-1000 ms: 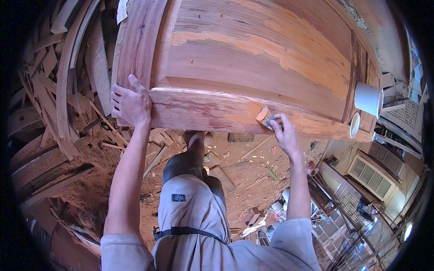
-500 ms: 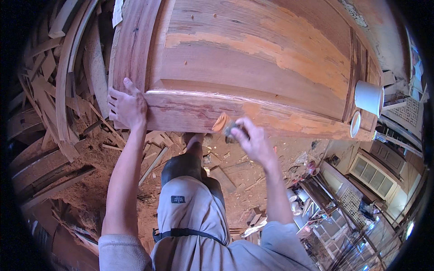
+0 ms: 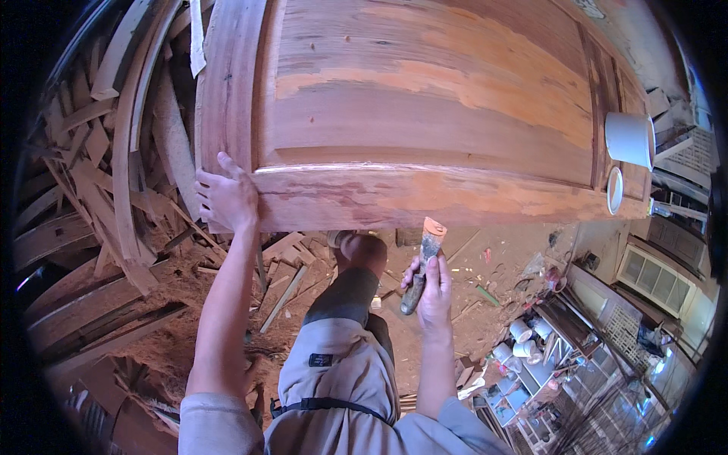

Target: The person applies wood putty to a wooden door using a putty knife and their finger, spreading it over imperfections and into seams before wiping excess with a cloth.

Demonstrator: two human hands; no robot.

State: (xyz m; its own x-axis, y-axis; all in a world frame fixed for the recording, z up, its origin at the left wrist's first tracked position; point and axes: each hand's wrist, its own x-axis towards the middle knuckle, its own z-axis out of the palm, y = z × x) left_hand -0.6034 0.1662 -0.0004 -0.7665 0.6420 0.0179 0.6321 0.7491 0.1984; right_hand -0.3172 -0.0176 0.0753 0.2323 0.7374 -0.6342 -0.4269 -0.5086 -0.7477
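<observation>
A panelled wooden door [image 3: 326, 205] lies across the upper view, with orange filler [image 3: 455, 196] smeared along its near rail and over its wide panel. My left hand [image 3: 231, 199] rests on the door's near left corner, fingers spread over the edge. In my right hand [image 3: 434, 292] is a putty knife [image 3: 431, 246], gripped by its dark handle with the blade pointing up and away. Orange filler coats the blade, which stands just off the door's near edge. On the right end of the door are a white tub [image 3: 629, 140] and a round white lid [image 3: 615, 189].
Stacked wood offcuts and long boards [image 3: 125, 152] crowd the left side. Sawdust and scraps cover the ground [image 3: 394, 341] under the door. At the lower right stand shelves with several cans [image 3: 523, 349], and beyond them a white window frame [image 3: 656, 280].
My right hand has drawn the putty knife back off the door's rail and turned its blade upward. The filler there now spreads further along the rail. My left hand stays on the corner.
</observation>
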